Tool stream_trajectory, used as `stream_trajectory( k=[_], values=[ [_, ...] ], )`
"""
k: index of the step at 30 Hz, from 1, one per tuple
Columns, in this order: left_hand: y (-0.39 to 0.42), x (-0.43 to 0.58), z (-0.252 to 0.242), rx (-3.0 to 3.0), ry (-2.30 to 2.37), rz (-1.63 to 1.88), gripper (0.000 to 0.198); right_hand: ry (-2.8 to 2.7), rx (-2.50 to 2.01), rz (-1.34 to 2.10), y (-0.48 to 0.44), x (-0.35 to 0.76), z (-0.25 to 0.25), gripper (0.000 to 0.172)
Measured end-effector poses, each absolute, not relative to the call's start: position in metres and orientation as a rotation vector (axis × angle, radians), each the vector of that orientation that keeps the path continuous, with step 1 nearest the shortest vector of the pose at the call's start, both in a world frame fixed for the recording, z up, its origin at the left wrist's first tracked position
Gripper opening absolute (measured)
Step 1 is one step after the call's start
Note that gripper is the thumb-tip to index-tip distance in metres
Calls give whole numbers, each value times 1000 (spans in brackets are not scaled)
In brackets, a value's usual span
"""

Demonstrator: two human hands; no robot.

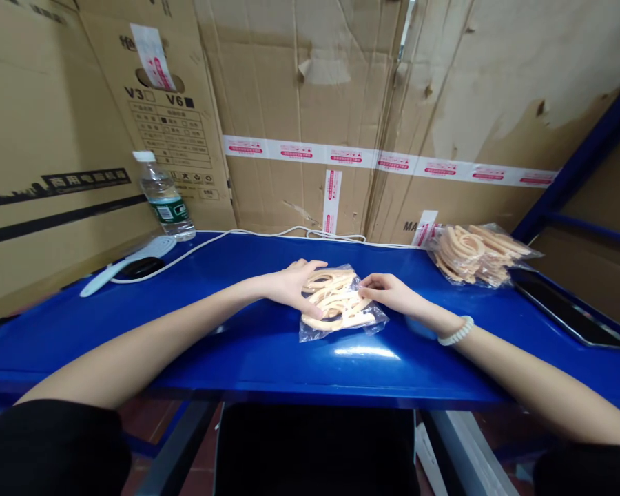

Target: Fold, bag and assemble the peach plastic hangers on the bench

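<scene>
On the blue table lies a clear plastic bag holding several pale peach, curved and ring-like pieces whose exact kind I cannot make out. My left hand rests over the bag's left side, thumb and fingers spread apart, the thumb on the near part and the fingers by the far edge. At the bag's right edge, my right hand pinches the plastic between thumb and fingers. A pale beaded bracelet circles the right wrist.
More bagged peach pieces lie at the back right, beside a dark phone-like device. At the back left stand a water bottle, a light blue brush-like item and a white cable. Cardboard walls the back.
</scene>
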State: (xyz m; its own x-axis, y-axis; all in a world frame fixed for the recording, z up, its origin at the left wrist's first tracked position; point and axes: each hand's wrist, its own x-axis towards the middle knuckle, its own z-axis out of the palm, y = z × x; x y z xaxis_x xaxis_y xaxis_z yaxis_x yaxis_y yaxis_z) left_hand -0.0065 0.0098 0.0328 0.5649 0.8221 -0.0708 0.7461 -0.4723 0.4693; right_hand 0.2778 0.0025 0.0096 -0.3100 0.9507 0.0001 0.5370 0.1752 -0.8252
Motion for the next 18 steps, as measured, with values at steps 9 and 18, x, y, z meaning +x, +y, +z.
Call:
stream_trajectory(
  k=[9, 18],
  values=[
    [3, -1, 20, 2327, 1047, 603, 130, -1817, -1177, 1259, -11, 282, 20, 31],
    [1, 12, 19, 1803, 854, 1267, 95, -1935, -959, 534, -17, 282, 31, 22]
  ],
)
